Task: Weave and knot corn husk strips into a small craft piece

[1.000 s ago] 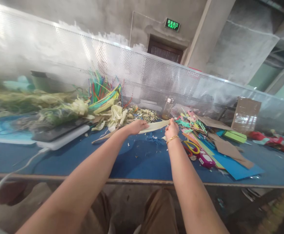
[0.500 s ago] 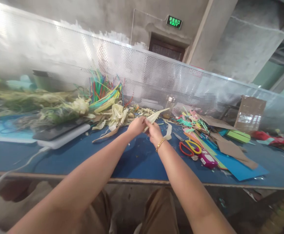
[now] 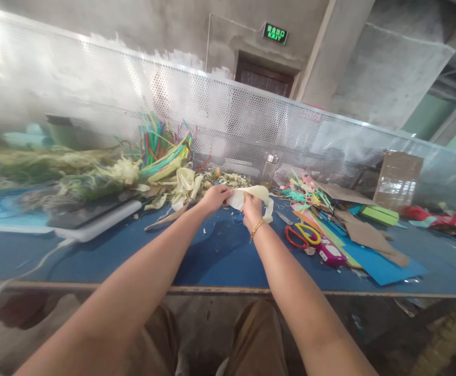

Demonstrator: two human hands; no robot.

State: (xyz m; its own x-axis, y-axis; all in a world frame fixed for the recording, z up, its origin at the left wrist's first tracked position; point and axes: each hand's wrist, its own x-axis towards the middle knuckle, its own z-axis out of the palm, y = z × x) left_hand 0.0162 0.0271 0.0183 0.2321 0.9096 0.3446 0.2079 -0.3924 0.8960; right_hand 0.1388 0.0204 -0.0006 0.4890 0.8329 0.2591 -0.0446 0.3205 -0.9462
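Observation:
A pale cream strip [image 3: 260, 192] is stretched between my two hands above the blue table. My left hand [image 3: 217, 198] pinches its left end. Closed on the strip's middle is my right hand [image 3: 252, 208], with a gold bracelet at the wrist; the strip's far end curls down beyond it. Scissors [image 3: 303, 235] with red and yellow handles lie to the right of my right hand. A heap of similar cream pieces [image 3: 184, 188] sits to the left of my left hand.
Colored pipe cleaners [image 3: 165, 151] stand behind the heap, a glass bottle [image 3: 270, 169] near the perforated screen [image 3: 228, 109]. At right are a magenta object [image 3: 331, 254], blue paper [image 3: 396, 270] and cardboard [image 3: 398, 179]. A white device [image 3: 98, 224] with a cable lies left.
My hands have moved slightly apart. The strip, earlier pointing up to the right as a narrow tip, now shows wide and curls over to the right.

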